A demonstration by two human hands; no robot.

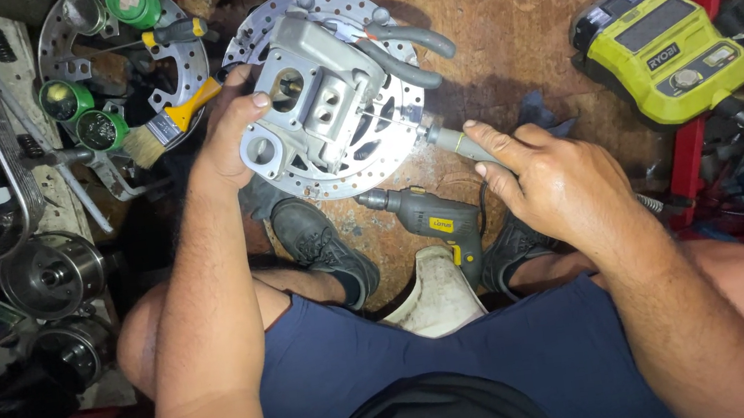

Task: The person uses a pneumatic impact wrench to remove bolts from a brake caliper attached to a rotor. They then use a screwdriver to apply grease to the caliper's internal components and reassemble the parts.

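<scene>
My left hand [227,140] grips the left side of a grey cast-metal engine part [318,91] that rests on a drilled brake disc [400,133]. In my right hand [553,183] I hold a slim grey rotary tool handpiece [457,142], its tip against the right edge of the metal part. Grey-handled pliers [409,53] lie across the top of the disc. A dark green electric drill [421,217] lies on the floor between my shoes, just below the disc.
A second brake disc [52,35] at upper left carries green cans [66,99], a screwdriver and a paintbrush [165,129]. A yellow-green power unit [663,56] sits at upper right beside a red frame [699,113]. Engine parts and bearings [50,275] crowd the left edge.
</scene>
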